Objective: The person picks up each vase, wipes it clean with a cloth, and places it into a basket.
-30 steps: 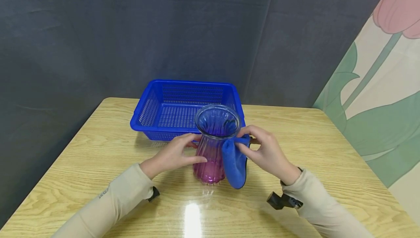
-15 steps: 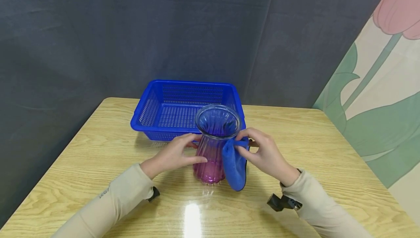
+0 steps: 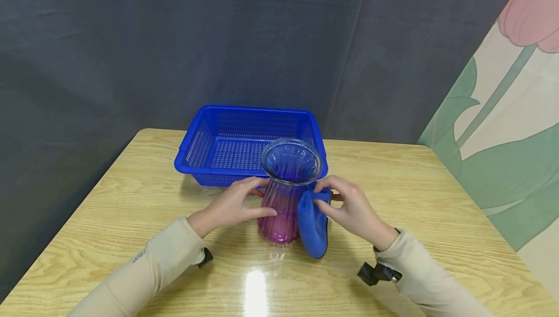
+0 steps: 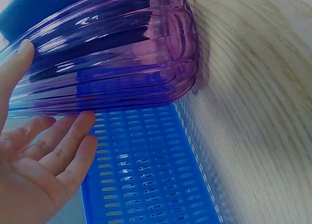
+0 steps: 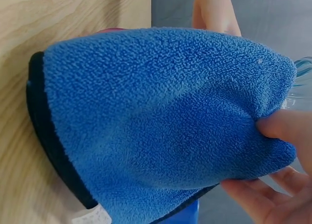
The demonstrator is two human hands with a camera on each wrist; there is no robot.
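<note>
A ribbed glass vase [image 3: 284,200], blue at its flared rim and pink at its base, stands upright on the table in the head view. My left hand [image 3: 231,208] holds its left side, thumb in front and fingers behind; the left wrist view shows the thumb tip against the ribbed glass [image 4: 122,53]. With thumb and fingers, my right hand [image 3: 349,208] pinches the top of a blue cloth [image 3: 313,232] at the vase's right side. In the right wrist view the fluffy cloth [image 5: 146,112], edged in black with a white tag, hides most of the vase.
Behind the vase sits a blue perforated plastic basket [image 3: 205,176], partly overlapped by the vase's rim. Both stand on a light wood table [image 3: 131,200]. A dark curtain [image 3: 218,40] hangs behind, and a panel with a tulip pattern [image 3: 502,161] is at the right.
My right hand has moved a little down along the vase's right side, the cloth's lower end dropping with it. My left hand and the vase stay nearly where they were.
</note>
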